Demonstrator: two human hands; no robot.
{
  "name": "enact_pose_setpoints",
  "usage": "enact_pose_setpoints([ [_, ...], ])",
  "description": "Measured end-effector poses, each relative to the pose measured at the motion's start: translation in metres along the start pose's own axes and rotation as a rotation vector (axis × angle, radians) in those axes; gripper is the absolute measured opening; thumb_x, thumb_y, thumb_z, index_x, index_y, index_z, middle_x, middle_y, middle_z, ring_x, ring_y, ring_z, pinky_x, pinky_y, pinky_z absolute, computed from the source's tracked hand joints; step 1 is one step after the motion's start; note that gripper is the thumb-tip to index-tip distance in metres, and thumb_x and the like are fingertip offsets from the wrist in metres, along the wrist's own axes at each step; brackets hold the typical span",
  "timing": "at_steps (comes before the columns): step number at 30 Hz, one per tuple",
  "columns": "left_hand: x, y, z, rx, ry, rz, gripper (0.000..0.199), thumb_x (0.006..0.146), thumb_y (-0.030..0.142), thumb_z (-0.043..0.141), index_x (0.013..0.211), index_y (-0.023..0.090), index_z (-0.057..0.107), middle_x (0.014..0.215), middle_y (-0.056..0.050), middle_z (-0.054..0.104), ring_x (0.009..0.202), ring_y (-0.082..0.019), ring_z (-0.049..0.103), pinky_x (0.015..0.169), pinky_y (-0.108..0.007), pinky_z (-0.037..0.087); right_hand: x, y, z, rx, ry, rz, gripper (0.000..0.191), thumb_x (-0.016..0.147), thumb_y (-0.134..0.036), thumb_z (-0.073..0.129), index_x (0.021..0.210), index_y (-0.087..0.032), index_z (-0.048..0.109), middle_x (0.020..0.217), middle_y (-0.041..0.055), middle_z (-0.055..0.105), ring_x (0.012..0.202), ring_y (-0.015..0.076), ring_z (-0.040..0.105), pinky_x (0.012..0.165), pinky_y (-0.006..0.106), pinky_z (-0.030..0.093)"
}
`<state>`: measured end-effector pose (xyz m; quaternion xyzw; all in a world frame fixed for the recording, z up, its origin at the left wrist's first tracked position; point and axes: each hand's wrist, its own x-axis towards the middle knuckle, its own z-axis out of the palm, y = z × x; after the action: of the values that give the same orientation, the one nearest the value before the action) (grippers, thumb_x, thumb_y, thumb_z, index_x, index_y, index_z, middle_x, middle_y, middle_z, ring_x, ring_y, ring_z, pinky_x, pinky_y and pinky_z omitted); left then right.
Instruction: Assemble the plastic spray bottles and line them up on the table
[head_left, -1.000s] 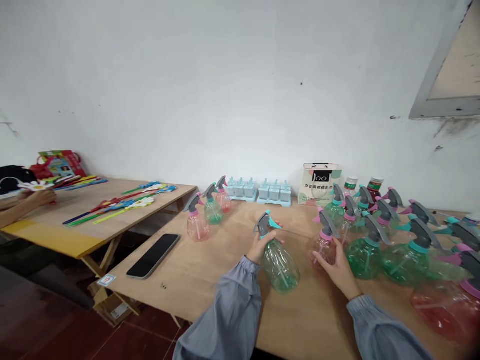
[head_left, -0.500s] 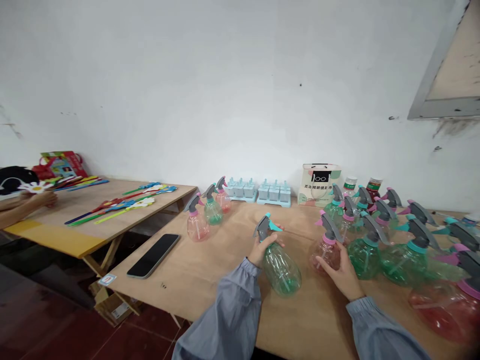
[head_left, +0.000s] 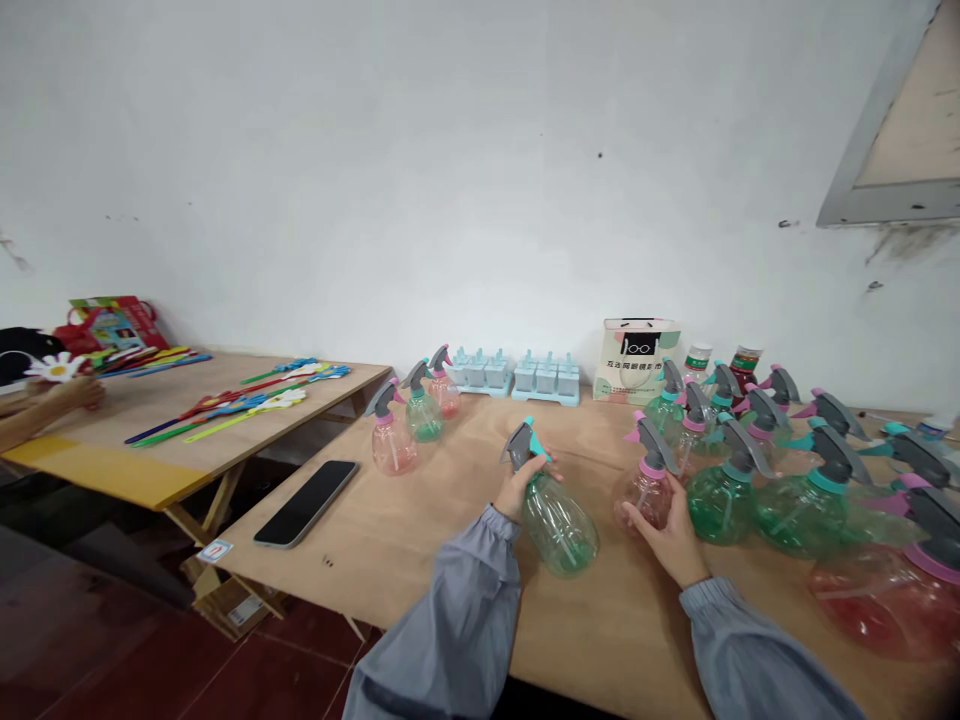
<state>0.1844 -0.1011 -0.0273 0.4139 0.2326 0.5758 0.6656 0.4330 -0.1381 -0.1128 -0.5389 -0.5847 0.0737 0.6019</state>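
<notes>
My left hand is closed round the neck of a green spray bottle, which tilts with its grey and teal head toward the back left. To the right, my right hand grips a pink spray bottle by its body, thumb on the near side. Several green and pink bottles crowd the right side, among them a green one right beside my right hand. A pink bottle, a green bottle and another pink one stand in a row at the back left.
A black phone lies on the wooden table at the left. Light-blue moulds and a paper bag stand by the wall. On another table are colourful strips; a person's hand holds a white flower there.
The green bottle in my left hand has turned slightly, its teal trigger now facing more to the right. The view has shifted a little. At the far left, the person's flower has tilted.
</notes>
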Motion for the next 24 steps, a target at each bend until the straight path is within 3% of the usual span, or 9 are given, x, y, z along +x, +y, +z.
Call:
enact_pose_setpoints([
  [3,0.0008,-0.0015,-0.0018,-0.026,0.021,-0.029,0.046,0.054,0.044,0.087,0.083,0.016,0.064,0.075,-0.001,0.07,0.061,-0.016,0.068,0.062,-0.028,0.051,-0.0005,-0.0012,0.0013,0.023,-0.018,0.014,0.09,0.076,-0.061,0.071,0.144,-0.016,0.034,0.141,0.022,0.049,0.129,0.0338,0.051,0.109,0.056,0.041],
  [8,0.0005,-0.0024,0.0017,0.001,-0.026,0.099,0.046,0.06,0.04,0.083,0.096,0.016,0.069,0.104,-0.007,0.074,0.06,-0.013,0.067,0.078,-0.033,0.054,-0.0003,-0.0048,-0.0001,0.038,-0.018,0.024,0.088,0.074,-0.064,0.072,0.141,-0.017,0.038,0.136,0.0205,0.054,0.126,0.0344,0.054,0.108,0.056,0.042],
  [11,0.0002,-0.0014,0.0038,-0.004,-0.055,0.1,0.047,0.062,0.039,0.083,0.101,0.017,0.069,0.107,-0.007,0.074,0.059,-0.013,0.067,0.079,-0.033,0.053,-0.0007,-0.0051,-0.0007,0.048,-0.023,0.025,0.088,0.073,-0.065,0.072,0.14,-0.018,0.039,0.133,0.0197,0.055,0.126,0.0342,0.054,0.108,0.055,0.043],
  [14,0.0004,-0.0013,0.004,-0.018,-0.057,0.092,0.047,0.059,0.039,0.085,0.098,0.017,0.069,0.102,-0.005,0.074,0.058,-0.013,0.067,0.074,-0.032,0.053,-0.001,-0.0039,-0.0012,0.054,-0.035,0.039,0.088,0.072,-0.066,0.072,0.14,-0.019,0.039,0.134,0.0194,0.054,0.126,0.0347,0.054,0.109,0.056,0.041],
  [20,0.0011,-0.0046,0.0011,-0.079,0.016,-0.008,0.042,0.053,0.039,0.086,0.079,0.017,0.064,0.072,0.0,0.069,0.057,-0.016,0.067,0.061,-0.028,0.05,-0.0001,-0.0019,-0.0023,0.053,-0.046,0.063,0.089,0.07,-0.065,0.074,0.138,-0.019,0.04,0.133,0.0189,0.055,0.123,0.0352,0.056,0.109,0.056,0.042],
  [24,0.0011,-0.0038,0.0011,-0.032,-0.02,0.03,0.043,0.057,0.038,0.083,0.09,0.015,0.067,0.094,-0.007,0.075,0.063,-0.017,0.069,0.072,-0.032,0.052,0.0,-0.0002,-0.0023,0.045,-0.051,0.055,0.09,0.07,-0.066,0.073,0.14,-0.019,0.039,0.134,0.0187,0.054,0.125,0.0354,0.055,0.11,0.056,0.04],
])
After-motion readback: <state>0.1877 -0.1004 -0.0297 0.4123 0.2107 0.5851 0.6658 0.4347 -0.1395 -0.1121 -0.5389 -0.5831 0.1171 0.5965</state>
